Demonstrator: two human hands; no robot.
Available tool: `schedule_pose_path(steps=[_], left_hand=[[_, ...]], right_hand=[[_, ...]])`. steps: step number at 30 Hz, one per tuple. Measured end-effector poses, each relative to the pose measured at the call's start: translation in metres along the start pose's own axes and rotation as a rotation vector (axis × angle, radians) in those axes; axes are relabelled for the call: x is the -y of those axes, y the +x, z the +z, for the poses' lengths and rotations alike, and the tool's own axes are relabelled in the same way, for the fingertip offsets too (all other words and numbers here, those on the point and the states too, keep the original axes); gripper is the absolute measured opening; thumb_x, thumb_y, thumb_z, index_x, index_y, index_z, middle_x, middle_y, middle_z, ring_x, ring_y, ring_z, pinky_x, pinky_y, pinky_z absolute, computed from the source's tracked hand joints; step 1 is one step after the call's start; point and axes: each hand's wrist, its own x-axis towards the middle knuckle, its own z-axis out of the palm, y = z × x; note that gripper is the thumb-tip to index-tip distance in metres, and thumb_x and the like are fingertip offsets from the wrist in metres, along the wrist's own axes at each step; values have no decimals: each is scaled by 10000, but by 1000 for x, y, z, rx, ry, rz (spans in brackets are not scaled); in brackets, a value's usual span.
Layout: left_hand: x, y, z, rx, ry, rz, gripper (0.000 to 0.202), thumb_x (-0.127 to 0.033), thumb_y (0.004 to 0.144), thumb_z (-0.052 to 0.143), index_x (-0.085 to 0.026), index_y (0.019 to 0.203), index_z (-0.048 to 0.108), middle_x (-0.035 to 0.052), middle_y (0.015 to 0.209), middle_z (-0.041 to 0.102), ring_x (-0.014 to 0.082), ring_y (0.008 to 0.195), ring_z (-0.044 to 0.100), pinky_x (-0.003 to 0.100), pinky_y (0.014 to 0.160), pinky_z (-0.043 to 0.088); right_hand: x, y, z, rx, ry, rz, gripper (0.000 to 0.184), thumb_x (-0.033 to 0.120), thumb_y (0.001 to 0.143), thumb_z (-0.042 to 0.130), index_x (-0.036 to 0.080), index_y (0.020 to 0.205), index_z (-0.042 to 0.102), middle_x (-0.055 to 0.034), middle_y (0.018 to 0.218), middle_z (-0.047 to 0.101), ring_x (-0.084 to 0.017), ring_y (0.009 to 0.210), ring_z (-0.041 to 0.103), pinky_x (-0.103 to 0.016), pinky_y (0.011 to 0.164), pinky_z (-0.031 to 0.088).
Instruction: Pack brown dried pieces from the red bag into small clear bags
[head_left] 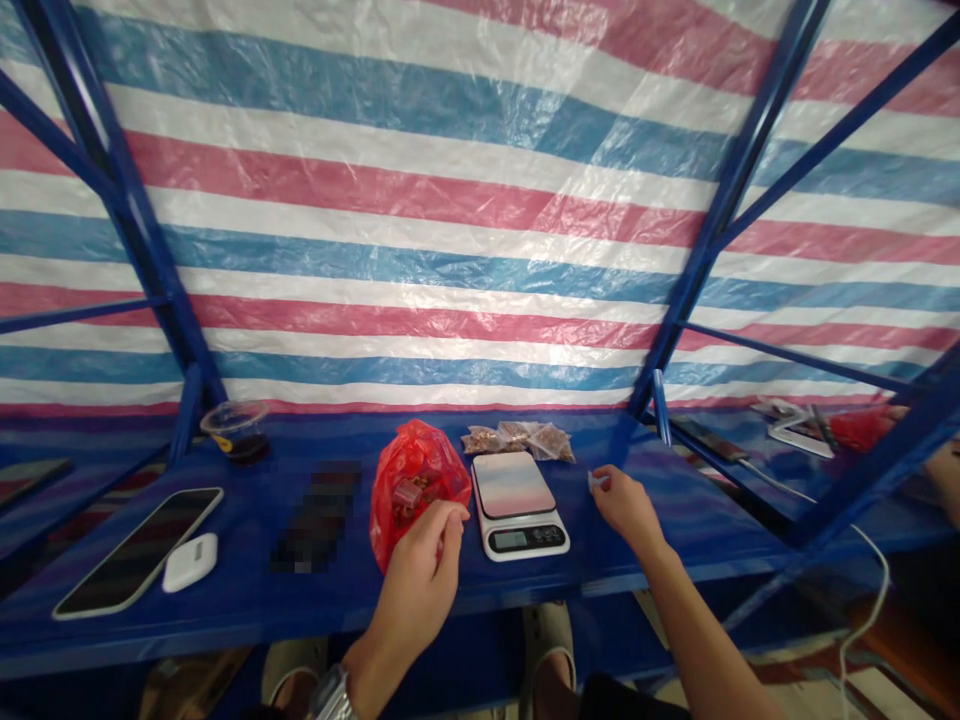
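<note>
Right hand [626, 507] pinches a small pale-blue piece [598, 481] between its fingertips, just beside a white digital kitchen scale [517, 505]. Left hand [417, 590], fingers bunched together, sits against a crumpled red plastic bag [411, 490] of brown bits on a blue shelf [675, 540].

Your left hand [420, 580] at the red bag [415, 490], just beside the scale [517, 505]; your right hand [626, 505] pinching a small pale-blue piece [598, 481], right of the scale.

Crinkly red plastic bag [416, 450] (thin, glossy), smooth plastic kitchen scale [517, 485]
</note>
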Motion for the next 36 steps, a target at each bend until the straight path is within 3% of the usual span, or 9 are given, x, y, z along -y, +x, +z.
schedule_pose_path(steps=[5,7,10,12,15,21,28,33,36], left_hand=[[-5,-1,20,30,-25,-9,309,-407,1028,446,-227,1038,696,60,932,721,198,842,685,307,771,553],[-6,-1,24,34,42,62,315,-399,977,567,-245,1241,645,95,1195,696,240,1088,667,364,929,549],[-3,2,30,52,140,166,759,-391,839,764,-282,1509,424,123,1492,530,306,1381,504,482,1144,439],[1,5,33,73,166,201,888,-365,784,822,-295,1543,366,123,1513,512,318,1410,477,516,1170,415],[9,10,34,56,183,209,764,-331,788,821,-289,1465,468,113,1434,579,311,1363,523,519,1141,450],[12,13,23,65,282,242,510,-371,908,692,-262,1389,560,111,1317,661,296,1271,592,488,1085,498],[11,8,7,-6,277,204,475,-384,928,669,-250,1373,571,110,1277,681,282,1213,634,457,1048,519],[1,16,-22,-269,43,-2,335,-439,959,603,-230,1209,681,89,1182,727,245,1091,684,382,1006,518],[-2,23,-44,-454,-118,-186,425,-544,922,616,-196,1149,708,76,1050,759,229,944,708,340,900,541]], right_hand=[[28,-12,-19,28,531,-57,238,353,773,681,210,961,657,-42,744,739,-234,698,701,-324,676,507],[51,-28,-25,157,766,-198,350,420,772,726,203,1027,626,-25,743,730,-225,709,696,-341,709,531],[89,-58,-28,428,920,-340,384,429,799,761,213,1077,609,-6,790,721,-199,739,690,-320,711,528],[110,-75,-26,568,966,-386,367,417,823,758,223,1099,613,8,798,705,-183,737,677,-303,695,519],[128,-86,-20,653,1006,-425,324,396,845,740,231,1097,619,27,772,678,-158,694,643,-282,660,499],[136,-83,-8,591,995,-423,270,301,834,716,233,1063,591,41,747,646,-145,660,605,-262,615,469],[158,-86,-6,614,999,-456,282,371,860,697,222,1081,608,34,762,635,-141,656,602,-259,611,468],[184,-82,16,399,995,-443,219,400,929,586,210,1028,632,-7,791,693,-177,725,659,-301,707,514],[202,-89,36,292,742,-557,165,289,955,546,206,995,683,-51,952,741,-195,877,680,-322,841,508]])
